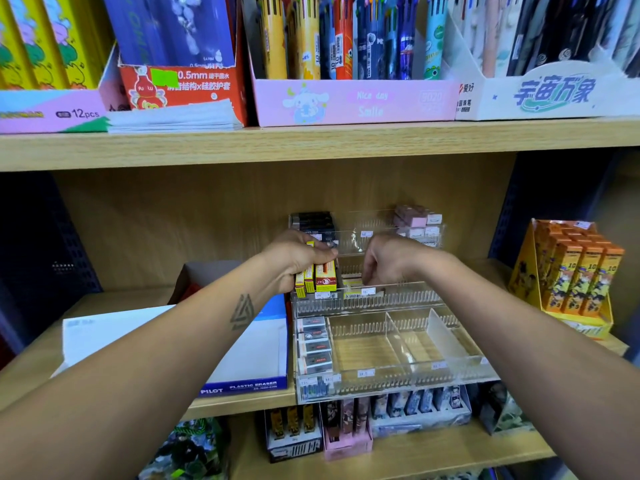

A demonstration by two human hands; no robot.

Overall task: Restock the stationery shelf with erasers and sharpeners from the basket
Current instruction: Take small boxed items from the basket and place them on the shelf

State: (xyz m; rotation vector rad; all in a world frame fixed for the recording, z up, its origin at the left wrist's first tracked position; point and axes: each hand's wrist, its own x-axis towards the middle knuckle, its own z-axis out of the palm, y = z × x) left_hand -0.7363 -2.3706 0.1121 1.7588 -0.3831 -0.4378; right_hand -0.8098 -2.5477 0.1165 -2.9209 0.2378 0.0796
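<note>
My left hand (298, 258) is wrapped around a small bundle of yellow-and-red erasers (317, 277), fingers curled over their tops, holding them upright right over the left end of the middle tier of the clear acrylic organizer (398, 375). The erasers hang below my knuckles, their lower ends at the tier's front lip.

My right hand (388, 259) is at three o'clock from the left, close beside it but not touching. Its fingers curl down into that same middle tier, fingertips hidden behind the clear front wall. I can't tell whether they're pinching anything or just resting in there.

At six o'clock from my hands, the organizer's lowest tier: a column of grey-sleeved erasers (313, 344) fills the leftmost compartment; the compartments to their right show bare bottoms between clear dividers. Price labels run along the front lip.

At twelve o'clock, the top tier holds dark boxed erasers (313, 221) on the left and pink erasers (415, 216) on the right.

At eight o'clock from the left hand, a flat blue-and-white Pilot eraser box (242, 358) lies on the shelf (242, 405), just beside the organizer. At three o'clock, well apart, stands an orange display box (571, 271). Overhead, a pink pen carton (353, 102) sits on the upper shelf.
</note>
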